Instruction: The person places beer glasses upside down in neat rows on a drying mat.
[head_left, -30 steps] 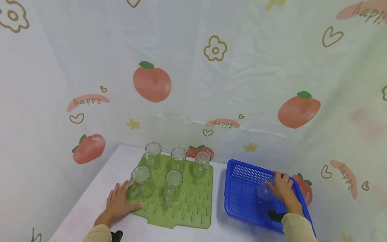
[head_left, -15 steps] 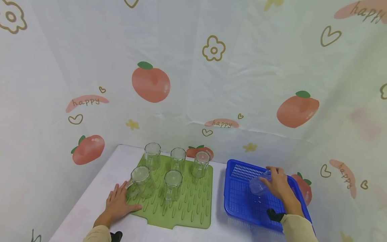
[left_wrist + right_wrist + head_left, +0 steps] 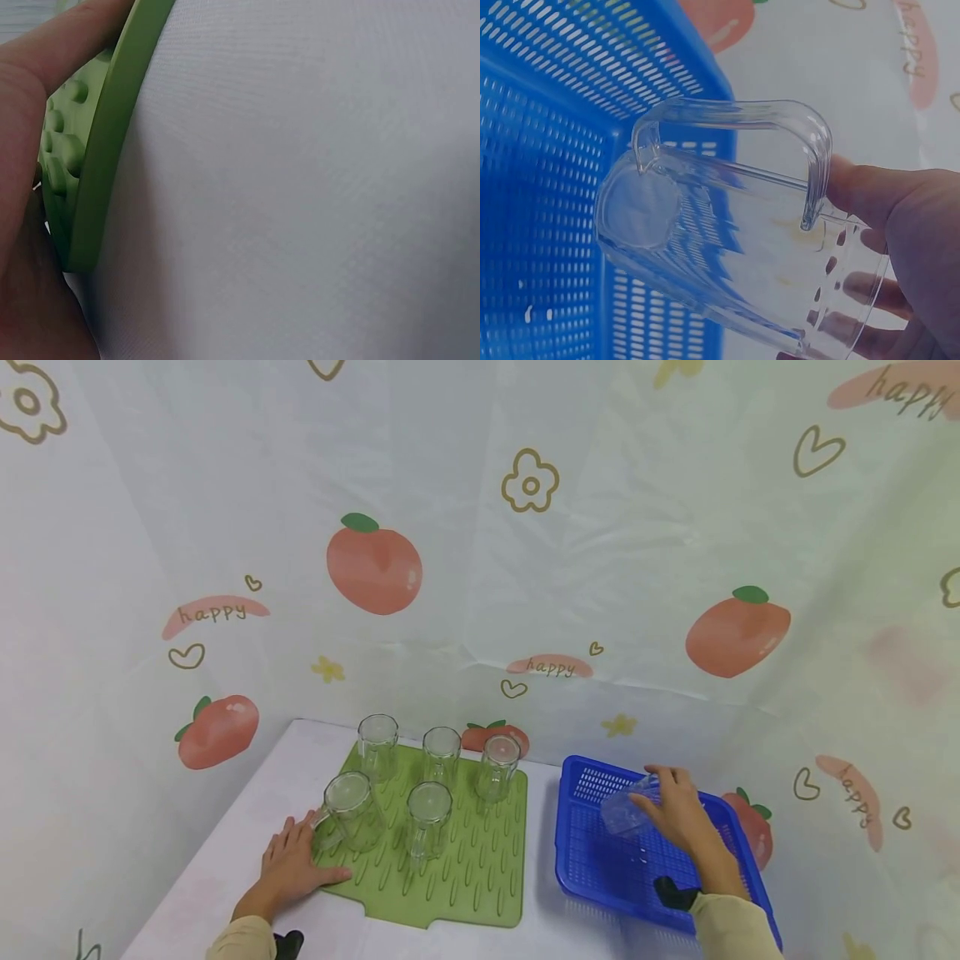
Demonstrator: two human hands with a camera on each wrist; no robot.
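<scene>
My right hand (image 3: 681, 814) grips a clear glass mug (image 3: 624, 814) above the blue plastic basket (image 3: 600, 860). In the right wrist view this mug (image 3: 742, 169) lies tilted, its base toward the basket's corner, with thumb and fingers around the rim end and the handle upward. My left hand (image 3: 291, 862) rests with spread fingers at the left edge of a green drying mat (image 3: 483, 877); its thumb lies over the mat's edge in the left wrist view. Close to those fingers stands a glass mug (image 3: 356, 814) with its handle toward them.
Several more glass mugs stand on the mat, among them a front one (image 3: 430, 818) and a back right one (image 3: 498, 770). A white cloth covers the table (image 3: 225, 852). Behind it hangs a printed curtain (image 3: 450, 485). Some white table shows between mat and basket.
My right hand has moved left within the basket area, lifting and tilting the mug, which shows more fully now. The left hand and the mugs on the mat have stayed put.
</scene>
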